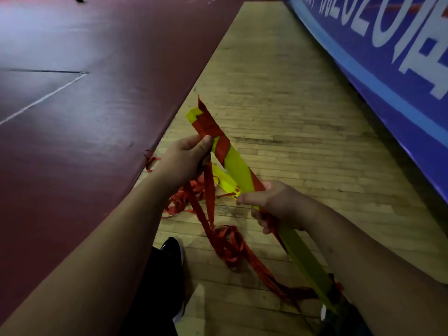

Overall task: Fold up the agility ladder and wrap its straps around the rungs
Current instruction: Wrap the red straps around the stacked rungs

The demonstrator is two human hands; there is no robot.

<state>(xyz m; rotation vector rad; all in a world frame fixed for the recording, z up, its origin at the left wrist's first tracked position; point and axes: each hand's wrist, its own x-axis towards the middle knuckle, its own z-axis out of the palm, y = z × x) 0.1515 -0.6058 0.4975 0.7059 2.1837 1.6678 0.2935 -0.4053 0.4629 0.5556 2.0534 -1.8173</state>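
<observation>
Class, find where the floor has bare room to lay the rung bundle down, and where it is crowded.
Free: the wood floor beyond the bundle, between the red mat and the blue banner. Crowded: nearer, where loose red straps and a shoe lie.

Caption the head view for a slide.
Left hand and right hand hold flat yellow plastic rungs partly wrapped in red fabric strap; the rest trails on wooden floor.

The blue banner bears large white characters including "2020".

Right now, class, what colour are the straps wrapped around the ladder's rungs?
Red: the straps wind over yellow rungs, clearest in the head view.
</observation>
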